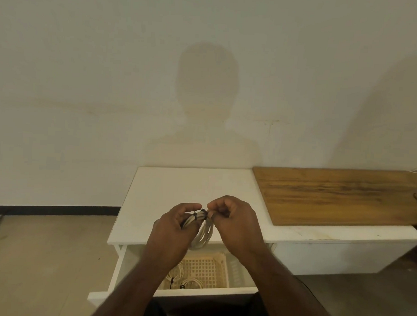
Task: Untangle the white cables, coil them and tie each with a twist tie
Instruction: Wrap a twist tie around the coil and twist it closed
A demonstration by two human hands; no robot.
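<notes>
Coil (203,231) of white cable hangs btwn both hands above the counter (167,192) edge, long axis vertical; left hand (173,228) grips its top, right hand (235,221) pinches twist tie (198,216) end just beside it

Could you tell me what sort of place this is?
Probably a plain, sparsely furnished room: a bare wall, a white cabinet with an open drawer, and a wooden board on top.

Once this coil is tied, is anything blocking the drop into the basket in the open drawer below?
Nothing visible does. The coiled cable hangs between the left hand and right hand, above the basket. Only tied coils lie at the basket's near left.
</notes>
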